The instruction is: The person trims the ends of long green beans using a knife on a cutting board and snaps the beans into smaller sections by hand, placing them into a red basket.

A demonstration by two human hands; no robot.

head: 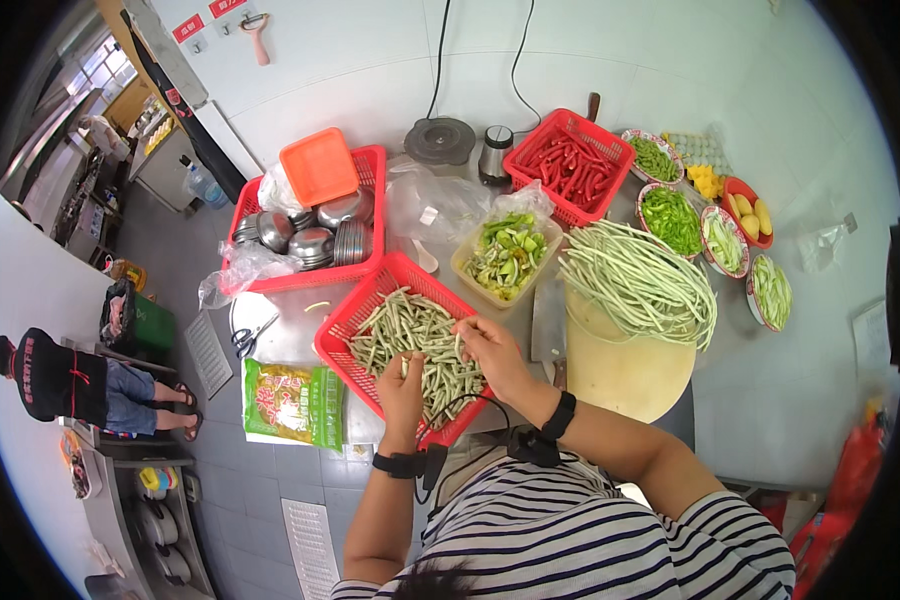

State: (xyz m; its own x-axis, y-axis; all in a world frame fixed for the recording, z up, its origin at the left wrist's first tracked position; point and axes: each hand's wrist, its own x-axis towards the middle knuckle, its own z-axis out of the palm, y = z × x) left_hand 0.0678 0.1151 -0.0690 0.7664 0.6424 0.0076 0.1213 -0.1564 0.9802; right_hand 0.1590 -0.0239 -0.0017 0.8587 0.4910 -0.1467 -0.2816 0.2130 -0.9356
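Both hands are over a red plastic basket [337, 328] of cut green bean pieces [397, 322]. My left hand [403, 386] is at its lower middle, thumb and fingers closed on a bean piece [405, 366]. My right hand [487, 352] is above the basket's right side, fingertips pinching another bean piece [458, 347]. To the right, a bundle of long beans [637, 281] lies on a round cutting board [630, 382], with a cleaver [548, 322] beside the board. Behind the basket stands a plastic tub [506, 259] of vegetable scraps.
A red basket [379, 202] of metal bowls stands back left; scissors [251, 337] and a green food packet [292, 405] lie left. A basket of red chillies [570, 169] and several bowls of cut vegetables [670, 220] are at right. Another person [67, 379] stands far left.
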